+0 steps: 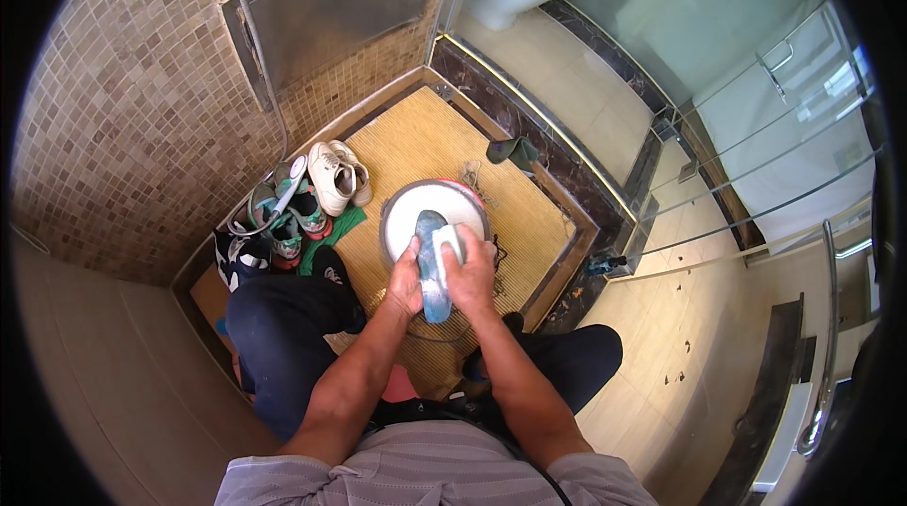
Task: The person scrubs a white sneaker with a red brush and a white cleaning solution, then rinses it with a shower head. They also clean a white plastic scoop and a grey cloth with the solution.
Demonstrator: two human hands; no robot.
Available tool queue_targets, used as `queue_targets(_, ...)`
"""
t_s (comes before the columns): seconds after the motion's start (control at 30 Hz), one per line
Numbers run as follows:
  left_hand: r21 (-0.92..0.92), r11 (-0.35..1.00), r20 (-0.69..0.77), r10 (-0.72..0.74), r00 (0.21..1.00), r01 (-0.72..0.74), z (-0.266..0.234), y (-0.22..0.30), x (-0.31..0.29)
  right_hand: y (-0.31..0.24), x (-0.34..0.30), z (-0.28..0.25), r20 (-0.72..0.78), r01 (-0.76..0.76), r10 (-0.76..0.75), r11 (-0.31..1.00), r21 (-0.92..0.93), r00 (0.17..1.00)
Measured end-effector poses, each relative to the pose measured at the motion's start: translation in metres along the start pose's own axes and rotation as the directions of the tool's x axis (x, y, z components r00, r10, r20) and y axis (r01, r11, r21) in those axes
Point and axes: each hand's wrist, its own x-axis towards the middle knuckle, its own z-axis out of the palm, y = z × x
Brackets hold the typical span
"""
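Both hands are together over a round basin (pixel 387 220) whose inside looks white. A long blue-grey insole (pixel 434 270), worn and rounded at both ends, lies lengthwise between them. My left hand (pixel 406 281) grips its left edge with the thumb on top. In my right hand (pixel 471 272) is a small white block (pixel 448 243), pressed against the insole's upper right side; whether it is soap or a brush I cannot tell. The fingers beneath the insole are hidden.
Cream sneakers (pixel 333 175) and green-grey shoes (pixel 307 208) stand left of the basin, with a shower head (pixel 299 169) among them. Shoelaces (pixel 472 177) and a dark green item (pixel 511 152) lie beyond it. A raised marble curb (pixel 529 119) bounds the slatted floor (pixel 406 133).
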Motion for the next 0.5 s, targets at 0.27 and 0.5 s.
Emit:
queue_targets(0.27, 0.165, 0.985, -0.019, 0.051, 0.999, -0.047, 0.012, -0.012, -0.012, 0.005, -0.032, 0.022, -0.014, 0.258, -0.265, 0.948, -0.187, 0.964)
queue_targets(0.5, 0.438, 0.899, -0.107, 0.039, 0.993, 0.012, 0.013, -0.021, -0.009, 0.017, 0.034, 0.027, -0.027, 0.274, -0.289, 0.93, -0.245, 0.957)
